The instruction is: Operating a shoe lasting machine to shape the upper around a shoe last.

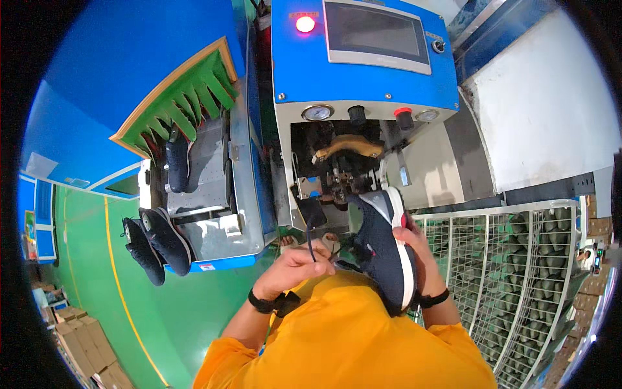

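My right hand (420, 254) is closed round the white-soled side of a navy sneaker (376, 243). The sneaker is tilted on its side in front of my orange top, with a grey panel at its upper end and a small red patch by the sole. To its left, my left hand (297, 267) is pinched on a dark shoelace (311, 241). The lace rises in a thin curve above the fingers; where its other end goes is hard to make out. Dark straps circle both wrists.
A blue machine (363, 81) with a screen and a lit red lamp stands ahead. On the left, a dark shoe (177, 162) lies on a conveyor below a green strip curtain (188, 104). Two more shoes (167, 238) rest at its near end. A white wire rack (486, 259) stands right.
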{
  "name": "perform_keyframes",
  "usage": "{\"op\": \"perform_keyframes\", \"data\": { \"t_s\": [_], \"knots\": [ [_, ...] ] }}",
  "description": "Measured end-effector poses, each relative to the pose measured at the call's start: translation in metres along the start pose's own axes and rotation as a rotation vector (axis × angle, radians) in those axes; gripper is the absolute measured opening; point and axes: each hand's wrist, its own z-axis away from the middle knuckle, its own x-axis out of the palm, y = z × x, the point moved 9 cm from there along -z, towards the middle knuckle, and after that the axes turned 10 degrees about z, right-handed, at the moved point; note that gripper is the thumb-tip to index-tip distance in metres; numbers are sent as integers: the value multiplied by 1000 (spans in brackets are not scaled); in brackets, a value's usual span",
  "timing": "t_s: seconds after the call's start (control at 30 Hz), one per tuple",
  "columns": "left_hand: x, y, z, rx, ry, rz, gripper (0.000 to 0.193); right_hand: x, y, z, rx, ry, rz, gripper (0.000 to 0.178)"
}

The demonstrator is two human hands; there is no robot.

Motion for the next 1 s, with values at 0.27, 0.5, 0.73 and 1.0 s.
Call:
{"op": "perform_keyframes", "data": {
  "t_s": [0.27, 0.5, 0.73, 1.0],
  "knots": [
    [-36, -47, 17, -269, 279, -123, 18, 44, -100, -41, -299, 52, 500, 108],
    [-79, -65, 15, -162, 518, 142, 17, 54, -105, -89, -252, 59, 713, 120],
    [-110, -110, 15, -289, 528, 245, 29, 91, -111, -106, -195, 122, 1325, 129],
    [-106, -73, 2, -378, 458, -80, 33, 71, -88, -89, -323, 167, 1186, 122]
  ]
}}
